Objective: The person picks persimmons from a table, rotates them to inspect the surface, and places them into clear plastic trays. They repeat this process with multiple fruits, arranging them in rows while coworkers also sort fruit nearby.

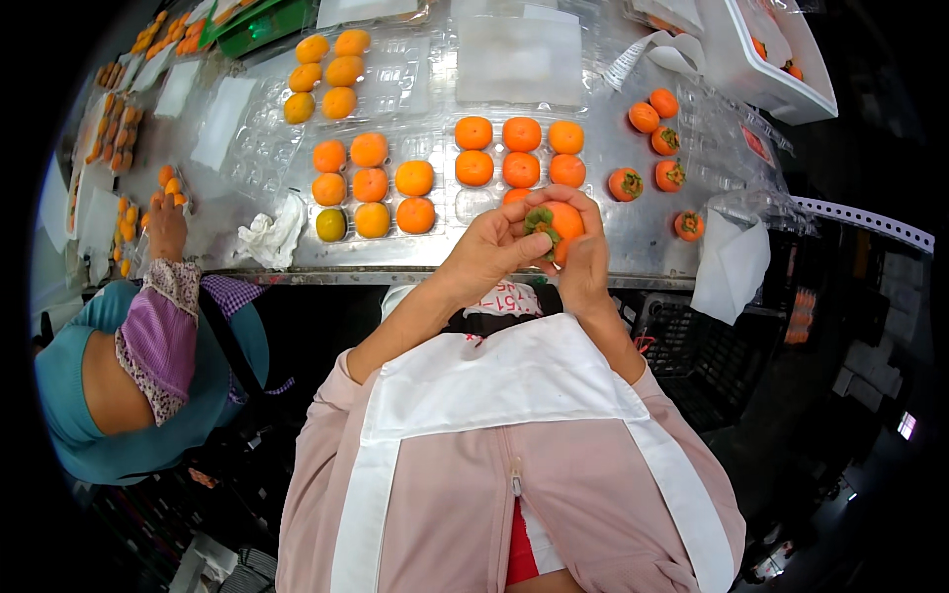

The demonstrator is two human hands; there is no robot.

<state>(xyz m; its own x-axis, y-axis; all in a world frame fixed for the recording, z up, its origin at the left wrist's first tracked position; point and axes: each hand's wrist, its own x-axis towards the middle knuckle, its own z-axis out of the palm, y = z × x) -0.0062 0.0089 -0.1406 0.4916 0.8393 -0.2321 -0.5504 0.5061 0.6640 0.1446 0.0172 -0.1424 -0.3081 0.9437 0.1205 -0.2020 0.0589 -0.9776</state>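
Note:
Between both hands, at the near edge of the metal table, I hold an orange persimmon (565,219) with its green calyx turned to the left. My left hand (497,244) grips it with the thumb at the calyx. On the other side, my right hand (585,247) curls its fingers over the top of the fruit. Just beyond them, several persimmons (521,134) sit in rows in a clear plastic tray, the nearest row partly hidden by my hands. Loose persimmons (669,176), some with calyxes up, lie to the right.
More filled clear trays (372,185) stand to the left, near a crumpled white cloth (272,232). A white foam box (791,84) is at the far right. White paper (732,262) hangs over the near edge. A co-worker's hand (166,225) handles fruit at far left.

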